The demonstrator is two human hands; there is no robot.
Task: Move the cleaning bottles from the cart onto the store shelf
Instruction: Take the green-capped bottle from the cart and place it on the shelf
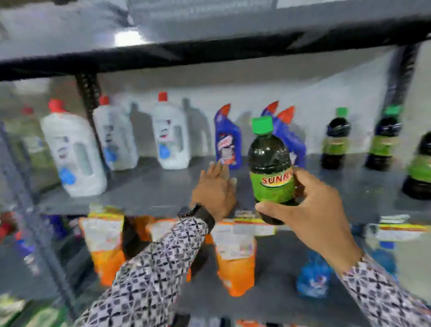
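Note:
My right hand (pixel 313 207) grips a dark bottle (pixel 269 159) with a green cap and green label, held upright just in front of the grey shelf (pixel 147 192). My left hand (pixel 215 189) is empty, fingers spread, reaching over the shelf's front edge toward a blue bottle with a red cap (pixel 227 139). Two more blue bottles (pixel 288 131) stand behind the held one. Three dark green-capped bottles (pixel 335 141) stand on the shelf at the right. White red-capped bottles (pixel 73 151) stand at the left. The cart is out of view.
A black shelf board (pixel 200 51) runs overhead. A black upright post (pixel 88 96) stands at the back left. The lower shelf holds orange pouches (pixel 236 259) and a blue pouch (pixel 313 277). Bare shelf surface lies between the white bottles and my left hand.

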